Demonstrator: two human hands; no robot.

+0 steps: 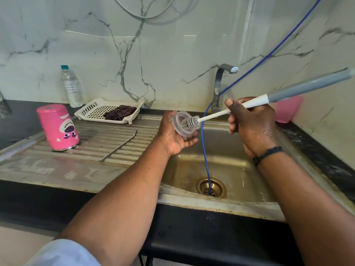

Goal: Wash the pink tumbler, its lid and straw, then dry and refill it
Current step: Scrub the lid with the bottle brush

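Observation:
My left hand (pixel 173 139) holds the clear round lid (pixel 179 122) tilted over the left edge of the sink. My right hand (pixel 251 124) grips a long bottle brush (pixel 288 92) by its white and grey handle; the bristle head is pressed into the lid's inside. The pink tumbler (pixel 57 127) stands upside down on the ribbed steel drainboard at the left. The bent metal straw (pixel 120 145) lies on the drainboard between the tumbler and my left hand.
A steel sink (pixel 236 169) with a drain and a blue hose (pixel 204 148) running into it. A tap (pixel 221 83) stands behind. A white tray (pixel 92 110) holding a dark cloth, a water bottle (pixel 72 87) and a pink cup (pixel 287 110) stand at the back.

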